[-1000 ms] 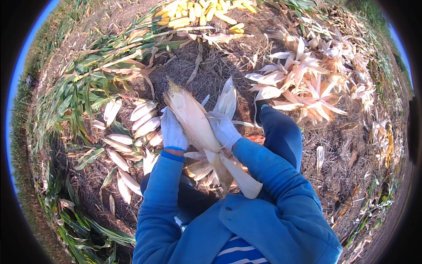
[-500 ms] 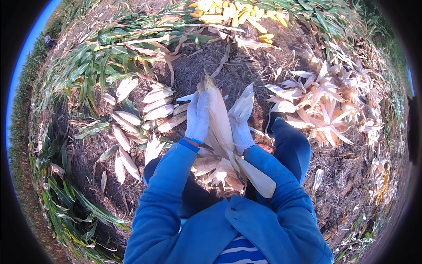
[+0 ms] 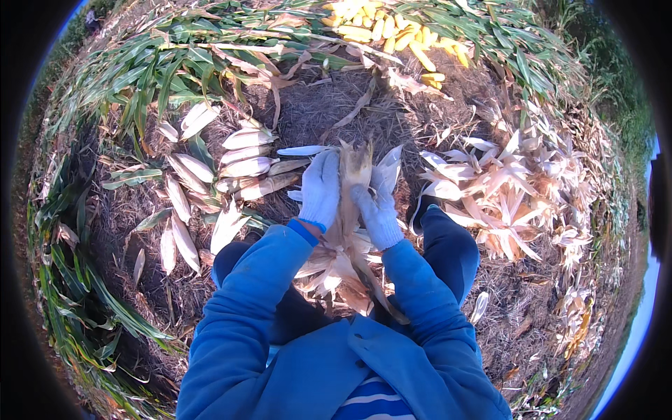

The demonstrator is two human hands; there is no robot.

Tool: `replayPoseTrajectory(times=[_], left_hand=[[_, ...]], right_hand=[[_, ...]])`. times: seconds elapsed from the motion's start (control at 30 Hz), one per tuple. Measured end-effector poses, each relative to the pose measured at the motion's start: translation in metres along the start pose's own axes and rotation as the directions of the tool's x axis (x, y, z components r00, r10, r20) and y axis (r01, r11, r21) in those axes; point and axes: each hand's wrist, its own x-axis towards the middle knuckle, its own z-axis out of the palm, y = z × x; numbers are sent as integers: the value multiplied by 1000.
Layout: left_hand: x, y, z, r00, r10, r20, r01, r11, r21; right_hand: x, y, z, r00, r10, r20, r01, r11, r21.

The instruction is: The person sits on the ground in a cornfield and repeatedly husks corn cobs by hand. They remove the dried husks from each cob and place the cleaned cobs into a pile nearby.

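Right gloved hand (image 3: 376, 213) has turned in over the maize ear (image 3: 355, 168); the pale husk flap that lay along the right forearm half a second ago no longer shows there. Left gloved hand (image 3: 320, 189) sits flat along the ear's left side, fingers together; thumb hidden, so I can't tell how firm that grip is. Right one I read as curled, thumb side pinching the husk. Key relation from my feed: ear between the hands, right of the left one, left of the right one, touching both; long axis near-far, tip far; right hand slightly nearer the body. Near side, below the hands: spread dry husks (image 3: 332, 274). Left: husk-wrapped ears (image 3: 246, 154). Right: opened-husk heap (image 3: 507, 185). Far: bare yellow ears (image 3: 392, 28); far left, green maize stalks (image 3: 175, 66).
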Motion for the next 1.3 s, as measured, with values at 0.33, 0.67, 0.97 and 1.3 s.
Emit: replayPoseTrajectory(times=[0.33,0.67,0.97,1.3], left_hand=[[-13,17,-2,985,75,155,-100,982,160],[-5,11,-11,963,168,211,-186,980,66],[5,8,-20,990,64,124,-62,998,-25],[-2,11,-32,971,34,237,-49,997,60]], right_hand=[[2,26,-8,1000,6,-18,-5,997,72],[8,38,-5,992,-45,-118,41,998,-38],[1,10,-13,977,198,75,-212,907,364],[-2,12,-1,953,239,184,-296,860,416]])
